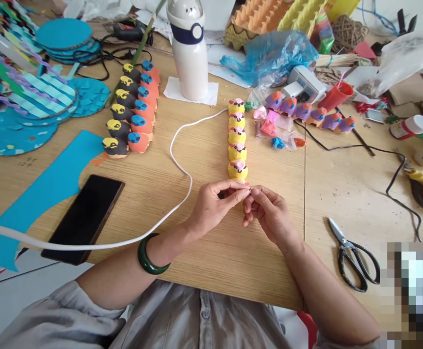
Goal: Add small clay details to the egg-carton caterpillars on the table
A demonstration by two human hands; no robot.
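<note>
At the near end of a row of yellow egg-carton cups [237, 150] with pink tops and dark markings, my two hands meet fingertip to fingertip. My left hand [213, 203] is closed in a pinch, thumb against forefinger, and it covers part of the nearest cup. Thumb and finger of my right hand [271, 213] are pinched together too, with the other fingers curled below. Whatever lies between the fingertips is too small to make out. Small bags of pink clay [272, 123] and a blue clay lump [277, 142] lie just beyond, to the right.
Left stand black-and-yellow cups [120, 114], orange-and-blue cups [140, 121], a phone [84, 218] and blue card [47, 186]. A white cable [187, 179] crosses the table. Scissors [351, 254] lie right; purple cups [304, 110] and a white bottle [190, 63] stand farther back.
</note>
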